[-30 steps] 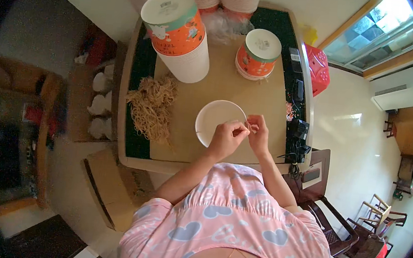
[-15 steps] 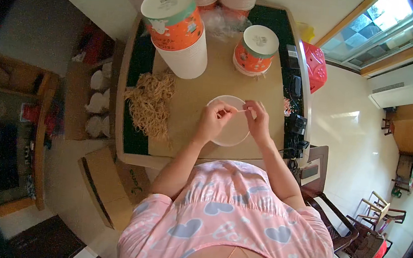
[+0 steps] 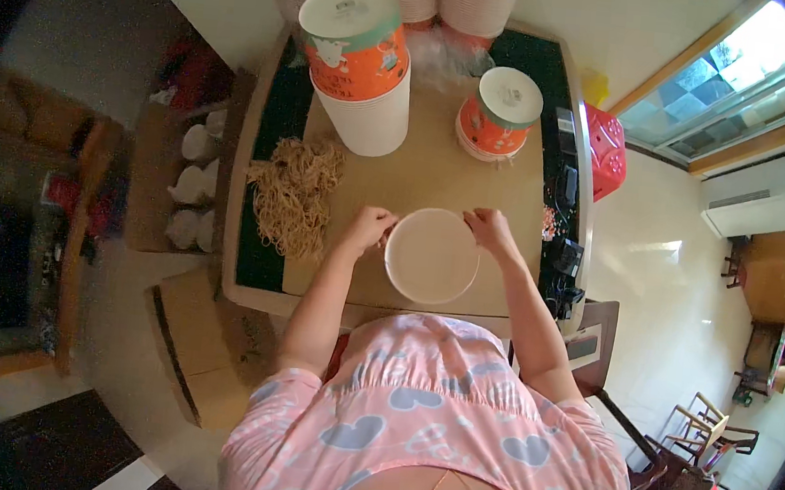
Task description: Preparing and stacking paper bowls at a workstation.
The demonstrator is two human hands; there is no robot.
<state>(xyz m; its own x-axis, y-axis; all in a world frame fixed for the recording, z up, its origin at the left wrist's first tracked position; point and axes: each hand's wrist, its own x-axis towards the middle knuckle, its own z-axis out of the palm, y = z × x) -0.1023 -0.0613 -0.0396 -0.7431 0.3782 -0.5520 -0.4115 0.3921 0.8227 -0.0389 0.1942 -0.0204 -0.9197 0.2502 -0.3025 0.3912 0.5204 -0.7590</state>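
Observation:
In front of me on the table, a round white paper tub [image 3: 432,256] stands with its open mouth facing up. My left hand [image 3: 370,230] is closed at its left far rim, fingers pinched against the edge. Opposite it, my right hand [image 3: 492,231] pinches the right far rim. Whether a thin cord is also between the fingers is too small to see. A tangled heap of tan cords [image 3: 291,196] lies to the left. Beyond stands an upside-down stack of paper tubs [image 3: 361,100], the top one printed orange and green; a shorter printed stack [image 3: 496,123] is to its right.
Tall stacks of white tubs [image 3: 472,2] and crumpled clear plastic [image 3: 448,60] fill the table's far end. Black devices and cables [image 3: 565,257] line its right edge, near a red plastic stool [image 3: 603,147]. A cardboard box [image 3: 203,345] sits on the floor at left.
My hands have moved apart from a pinch on a thin pale strand above the tub to opposite sides of its rim. The tub has shifted nearer to me.

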